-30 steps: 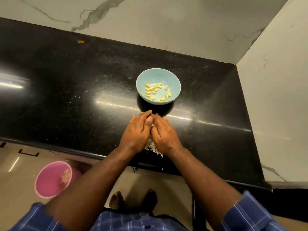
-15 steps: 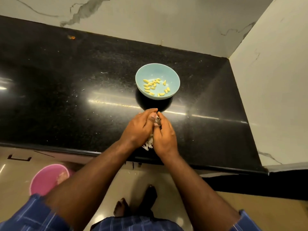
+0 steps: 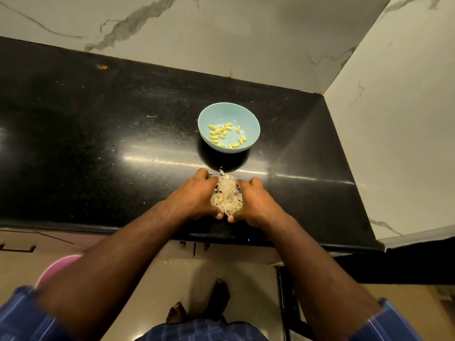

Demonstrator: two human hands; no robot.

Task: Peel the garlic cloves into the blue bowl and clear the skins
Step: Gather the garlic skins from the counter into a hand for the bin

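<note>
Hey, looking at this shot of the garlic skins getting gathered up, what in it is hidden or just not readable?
- Head view: the pink tub on the floor, mostly hidden behind the left forearm.
- Head view: the underside of the pile of skins, covered by the left hand and right hand cupped around it; any unpeeled clove inside cannot be told.
- Head view: the cloves in the blue bowl overlap, too small to count.

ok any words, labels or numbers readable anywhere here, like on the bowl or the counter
None: no text shows in this view. The blue bowl is plain, the black counter and marble wall carry only specks and veining, and the pink tub shows no label.
</note>
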